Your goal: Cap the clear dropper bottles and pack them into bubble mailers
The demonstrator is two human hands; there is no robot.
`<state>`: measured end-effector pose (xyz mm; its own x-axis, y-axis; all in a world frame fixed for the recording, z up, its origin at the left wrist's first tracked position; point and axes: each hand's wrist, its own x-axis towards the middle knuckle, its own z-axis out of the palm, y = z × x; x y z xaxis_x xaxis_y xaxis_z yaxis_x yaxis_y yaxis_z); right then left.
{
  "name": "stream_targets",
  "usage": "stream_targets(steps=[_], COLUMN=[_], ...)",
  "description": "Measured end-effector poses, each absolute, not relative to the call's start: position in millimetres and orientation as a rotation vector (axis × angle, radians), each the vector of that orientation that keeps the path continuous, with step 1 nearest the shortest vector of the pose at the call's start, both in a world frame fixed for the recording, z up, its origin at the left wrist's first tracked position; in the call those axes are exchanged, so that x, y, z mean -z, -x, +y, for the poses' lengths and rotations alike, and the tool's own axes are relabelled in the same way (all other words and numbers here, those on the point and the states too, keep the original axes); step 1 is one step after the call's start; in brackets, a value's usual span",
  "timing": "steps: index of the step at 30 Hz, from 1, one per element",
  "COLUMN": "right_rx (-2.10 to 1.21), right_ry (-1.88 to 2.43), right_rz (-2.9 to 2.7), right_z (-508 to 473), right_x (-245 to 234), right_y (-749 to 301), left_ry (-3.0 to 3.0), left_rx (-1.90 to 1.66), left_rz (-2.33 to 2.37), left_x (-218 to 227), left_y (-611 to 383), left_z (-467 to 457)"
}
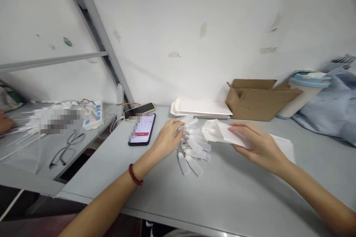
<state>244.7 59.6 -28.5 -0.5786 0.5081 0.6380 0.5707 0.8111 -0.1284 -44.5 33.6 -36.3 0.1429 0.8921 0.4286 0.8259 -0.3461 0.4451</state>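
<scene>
My left hand point(167, 137) rests on the grey table point(228, 189) with its fingers curled round the near ends of several small clear plastic bottles point(194, 147), which fan out to the right of it. My right hand point(254, 141) pinches a small white plastic bag point(219, 132) by its right side and holds it just above the table, its open end toward the bottles. A red bead bracelet point(135, 175) sits on my left wrist.
A phone with a lit screen point(142, 129) lies left of my left hand, a second phone point(139, 110) behind it. White trays point(200, 108), a cardboard box point(257, 98), a lidded cup point(304, 90) and blue cloth point(330, 109) line the back. Glasses point(66, 148) and a power strip point(93, 115) lie on the left table.
</scene>
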Motion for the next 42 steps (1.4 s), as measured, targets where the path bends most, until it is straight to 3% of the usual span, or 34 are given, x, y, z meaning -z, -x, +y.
stream_targets(steps=[15,23,27,31,42], right_rx=[0.094,0.154,0.174,0.168,0.102], right_ry=[0.774,0.763,0.769,0.788,0.712], right_rz=[-2.343,-2.351,-2.352,-2.351,-2.395], right_z=[58,61,61,60,49], right_x=[28,32,34,34,29], right_y=[-245,-246,-247,-247,-239], left_ry=[-2.238,-2.169,-2.272,-2.355,-2.397], left_rx=[-0.989,-1.342,-1.569,-1.435,-1.242], left_rz=[1.778,1.807,1.439,1.174,1.059], left_x=[31,18,12,11,17], left_y=[40,40,31,20,13], left_z=[31,25,14,3,1])
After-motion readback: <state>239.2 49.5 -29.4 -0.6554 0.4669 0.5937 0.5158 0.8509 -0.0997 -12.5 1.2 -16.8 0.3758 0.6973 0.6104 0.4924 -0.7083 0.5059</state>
